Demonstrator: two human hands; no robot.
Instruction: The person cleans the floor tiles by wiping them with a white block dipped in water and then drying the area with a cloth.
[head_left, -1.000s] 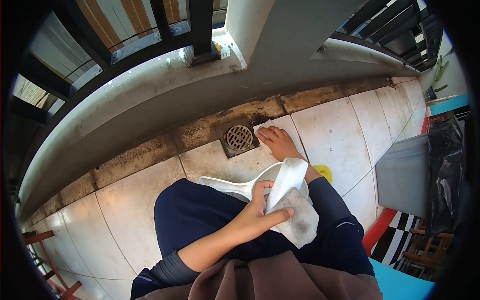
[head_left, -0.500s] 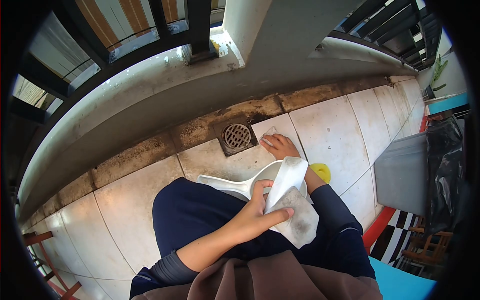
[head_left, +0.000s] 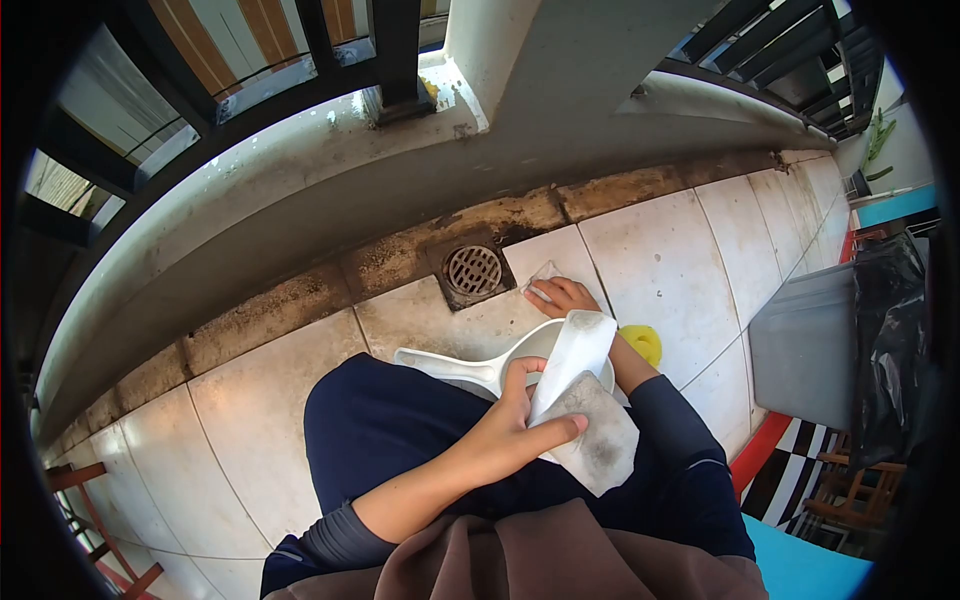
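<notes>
Pressing a Crumpled Wipe [head_left: 543, 273] to Pale Tile [head_left: 645, 245] beside a Floor Drain [head_left: 473, 271]

Held the wipe low against the tile with the right fingers [head_left: 558, 292], bent and gathered closely over its near side, leaving a loose fold exposed beyond. Positioned at the tile corner just right of the drain, near the opening but apart from it. Clasped a white oblong piece [head_left: 583, 348] and a grey-stained pad [head_left: 605, 435] in the left fingers [head_left: 517, 380], well closed, with the thumb [head_left: 568, 430] laid across the pad. Impossible to tell from this view: one joined item or two separate ones. Raised, in either case, above a white dipper [head_left: 448, 371], with a small yellow object [head_left: 648, 345] on the floor close to the right forearm [head_left: 628, 362].

Called, by judgement, for even pressure through flattened fingers rather than a pinch, and for short, overlapping strokes following the tile edge. Best directed away from the drain and the brown-stained strip [head_left: 400, 262], to avoid dragging grime back over the pale surface. Likely improved by tucking in the loose fold, turning to a clean face once soiled, and keeping the left-held items clear of the working forearm. Required care, too, against nudging the dipper on any stroke toward the body.
</notes>
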